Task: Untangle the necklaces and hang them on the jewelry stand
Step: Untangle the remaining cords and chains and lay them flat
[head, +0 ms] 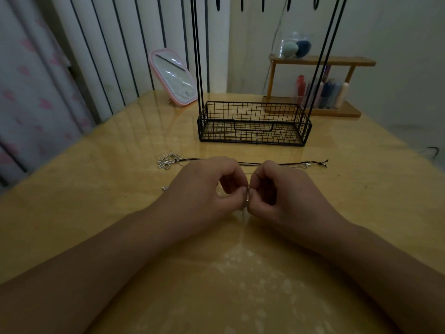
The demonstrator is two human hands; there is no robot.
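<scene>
My left hand [207, 189] and my right hand [284, 191] meet fingertip to fingertip just above the table, both pinching a small silver piece of a necklace [247, 200] between thumb and fingers. Behind them a dark cord necklace [284, 163] lies stretched across the table, with a silver pendant cluster [168, 160] at its left end and a clasp at its right end. A tiny silver bit [164, 188] lies left of my left hand. The black wire jewelry stand [252, 122] rises at the back, its hooks at the top edge.
A pink-framed mirror [173, 77] leans at the back left. A wooden shelf [320, 61] with bottles and a clear jar of sponges stands at the back right. The yellow table [96, 201] ends against a striped curtain on the left.
</scene>
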